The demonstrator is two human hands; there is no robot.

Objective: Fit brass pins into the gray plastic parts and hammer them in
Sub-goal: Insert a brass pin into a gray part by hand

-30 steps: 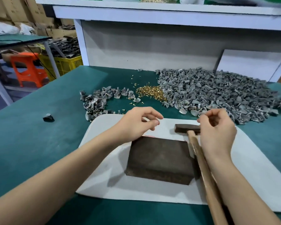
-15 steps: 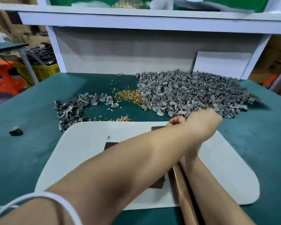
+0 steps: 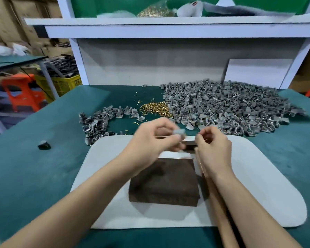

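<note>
My left hand (image 3: 152, 140) pinches a gray plastic part (image 3: 179, 133) above the far edge of the white mat (image 3: 268, 185). Just to its right, my right hand (image 3: 213, 149) has its fingers curled, pinching a thin brass pin (image 3: 203, 139) pointed toward the part. The hammer (image 3: 216, 199) lies under my right forearm, its wooden handle toward me and its head (image 3: 190, 145) between my hands. A dark block (image 3: 164, 183) sits on the mat below my hands. Behind them lie a big heap of gray parts (image 3: 231, 108), a heap of brass pins (image 3: 156, 109) and a smaller group of gray parts (image 3: 100, 120).
The green table (image 3: 34, 176) carries one stray dark part (image 3: 44, 145) at the left. A white shelf frame (image 3: 168, 31) and a white board (image 3: 258, 72) stand behind the heaps. An orange stool (image 3: 23, 92) and a yellow crate (image 3: 64, 83) are off the table's left.
My left hand reached across to the big heap half a second ago and has come back holding a gray part. My right hand stays by the hammer head.
</note>
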